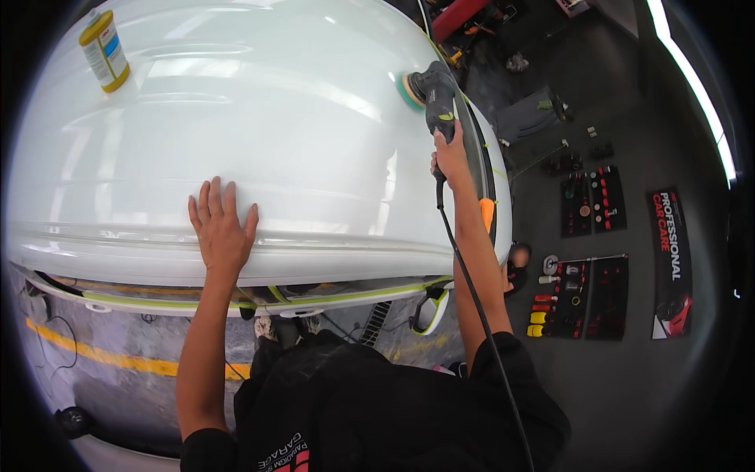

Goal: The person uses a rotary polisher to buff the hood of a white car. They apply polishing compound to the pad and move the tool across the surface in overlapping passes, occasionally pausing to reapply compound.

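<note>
A white car roof (299, 149) fills the upper left, glossy with reflected light. My right hand (451, 153) grips the rear of a black power polisher (439, 94) near the roof's right edge. The polisher's green foam pad (410, 93) faces the white panel; whether it presses on the surface I cannot tell. Its black cord (472, 291) runs back along my right forearm. My left hand (222, 224) lies flat on the roof near its close edge, fingers apart, holding nothing. A yellow and white bottle (104, 51) stands on the roof at the far left.
Yellow-green masking tape (157, 303) lines the car's side trim, with a wing mirror (429, 311) jutting out below. Wall panels (605, 200) with tools and bottles hang at the right. Another person (517, 263) is partly visible beyond the car. A yellow line (141, 362) crosses the floor.
</note>
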### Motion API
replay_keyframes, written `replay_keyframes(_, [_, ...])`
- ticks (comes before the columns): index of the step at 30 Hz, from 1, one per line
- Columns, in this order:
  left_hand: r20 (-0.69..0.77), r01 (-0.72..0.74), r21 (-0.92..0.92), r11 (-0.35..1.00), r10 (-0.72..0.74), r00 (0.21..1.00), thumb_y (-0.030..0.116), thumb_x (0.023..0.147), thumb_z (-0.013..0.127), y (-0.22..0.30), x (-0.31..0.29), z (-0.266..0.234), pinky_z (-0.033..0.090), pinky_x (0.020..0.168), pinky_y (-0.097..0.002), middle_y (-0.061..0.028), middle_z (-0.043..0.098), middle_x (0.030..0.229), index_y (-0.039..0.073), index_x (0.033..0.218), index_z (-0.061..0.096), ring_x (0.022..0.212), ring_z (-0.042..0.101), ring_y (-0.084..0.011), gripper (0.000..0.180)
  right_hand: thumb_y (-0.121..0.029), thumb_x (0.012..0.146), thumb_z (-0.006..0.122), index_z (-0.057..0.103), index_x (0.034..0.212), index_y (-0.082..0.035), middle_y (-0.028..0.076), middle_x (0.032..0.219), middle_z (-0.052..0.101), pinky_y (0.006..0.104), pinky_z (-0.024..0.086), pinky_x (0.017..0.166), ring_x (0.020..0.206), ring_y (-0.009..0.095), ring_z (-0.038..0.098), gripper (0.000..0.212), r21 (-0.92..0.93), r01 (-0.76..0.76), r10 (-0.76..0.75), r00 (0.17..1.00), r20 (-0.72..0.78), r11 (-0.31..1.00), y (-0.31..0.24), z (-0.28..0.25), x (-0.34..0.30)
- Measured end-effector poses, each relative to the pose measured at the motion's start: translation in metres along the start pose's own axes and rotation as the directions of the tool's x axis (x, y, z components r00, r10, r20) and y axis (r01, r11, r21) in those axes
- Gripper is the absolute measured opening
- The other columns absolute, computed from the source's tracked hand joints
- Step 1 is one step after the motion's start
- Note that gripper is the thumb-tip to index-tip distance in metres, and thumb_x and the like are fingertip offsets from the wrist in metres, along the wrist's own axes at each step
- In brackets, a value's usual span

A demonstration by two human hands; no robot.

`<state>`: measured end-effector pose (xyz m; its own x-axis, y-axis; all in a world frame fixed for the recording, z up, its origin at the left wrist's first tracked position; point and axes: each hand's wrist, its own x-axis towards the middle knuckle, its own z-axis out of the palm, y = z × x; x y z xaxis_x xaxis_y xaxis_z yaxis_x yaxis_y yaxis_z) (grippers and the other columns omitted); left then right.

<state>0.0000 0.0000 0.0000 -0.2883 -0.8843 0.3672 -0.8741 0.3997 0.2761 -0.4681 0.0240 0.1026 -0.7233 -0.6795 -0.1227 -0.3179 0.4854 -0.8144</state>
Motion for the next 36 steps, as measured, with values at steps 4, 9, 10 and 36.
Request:
replay_keyframes(4, [-0.004, 0.030, -0.068, 0.997, -0.030, 1.000, 0.039, 0.100, 0.068, 0.017, -0.012, 0.000, 0.018, 0.130, -0.0558, -0.0170, 0.048, 0.158, 0.006, 0.145, 0.057, 0.154, 0.035, -0.0348, 0.058, -0.027, 0.108, 0.058, 0.014, 0.170, -0.024, 0.013, 0.078, 0.065, 0.0396, 0.054, 0.047, 0.053, 0.021, 0.061, 0.077, -0.101, 0.091, -0.084, 0.994, 0.070, 0.991, -0.046, 0.026, -0.012])
replay_keyframes(9, [-0.036, 0.030, -0.074, 0.997, -0.033, 0.999, 0.040, 0.099, 0.069, -0.001, -0.006, -0.004, 0.018, 0.130, -0.0552, -0.0177, 0.049, 0.158, 0.005, 0.142, 0.060, 0.154, 0.035, -0.0341, 0.056, -0.029, 0.107, 0.061, 0.016, 0.171, -0.025, 0.007, 0.072, 0.059, 0.0359, 0.052, 0.048, 0.053, 0.016, 0.056, 0.078, -0.143, 0.211, -0.187, 0.969, 0.164, 0.967, -0.110, 0.107, -0.037])
replay_keyframes(10, [-0.038, 0.028, -0.085, 0.996, -0.031, 0.999, 0.040, 0.099, 0.069, 0.001, -0.004, -0.004, 0.018, 0.130, -0.0551, -0.0178, 0.049, 0.158, 0.005, 0.142, 0.060, 0.154, 0.035, -0.0342, 0.056, -0.029, 0.107, 0.061, 0.017, 0.171, -0.025, 0.008, 0.073, 0.060, 0.0366, 0.052, 0.047, 0.053, 0.017, 0.058, 0.078, -0.141, 0.232, -0.206, 0.962, 0.178, 0.963, -0.120, 0.115, -0.042])
replay_keyframes(36, [-0.021, -0.042, 0.048, 0.998, 0.043, 0.999, 0.042, 0.104, 0.062, 0.004, -0.001, -0.006, 0.018, 0.130, -0.0554, -0.0180, 0.046, 0.159, 0.004, 0.147, 0.055, 0.154, 0.034, -0.0358, 0.058, -0.040, 0.107, 0.060, 0.007, 0.170, -0.010, 0.030, 0.099, 0.073, 0.0521, 0.060, 0.071, 0.079, 0.043, 0.074, 0.088, -0.205, 0.053, -0.046, 0.998, 0.039, 0.977, 0.002, 0.017, -0.122])
